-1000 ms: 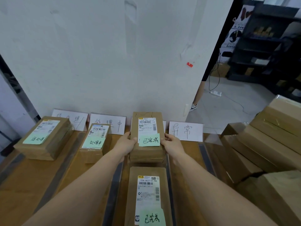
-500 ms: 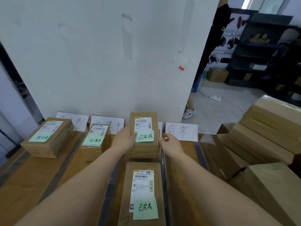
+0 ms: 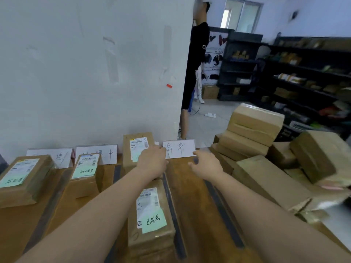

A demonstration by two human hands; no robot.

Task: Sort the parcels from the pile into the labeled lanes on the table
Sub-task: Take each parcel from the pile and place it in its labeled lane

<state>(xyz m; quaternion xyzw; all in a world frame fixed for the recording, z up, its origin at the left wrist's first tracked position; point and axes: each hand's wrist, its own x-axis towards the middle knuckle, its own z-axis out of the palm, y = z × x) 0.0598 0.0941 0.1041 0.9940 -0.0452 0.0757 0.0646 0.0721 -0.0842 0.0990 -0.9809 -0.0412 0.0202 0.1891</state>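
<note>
Parcel [image 3: 151, 205] w/ green note [image 3: 153, 220] "已完成"

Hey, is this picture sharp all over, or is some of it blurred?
Head view, centre: fairly sharp, the green note on the near parcel reads clearly; head view, right side: the parcel pile and shelves smear with motion blur; light soft, no glare.

Four sorted parcels [image 3: 150, 211], two hands [image 3: 153, 162], one bystander [image 3: 195, 63].

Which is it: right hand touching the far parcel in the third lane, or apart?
Apart. The head view shows bare table between the right hand and the far parcel.
</note>
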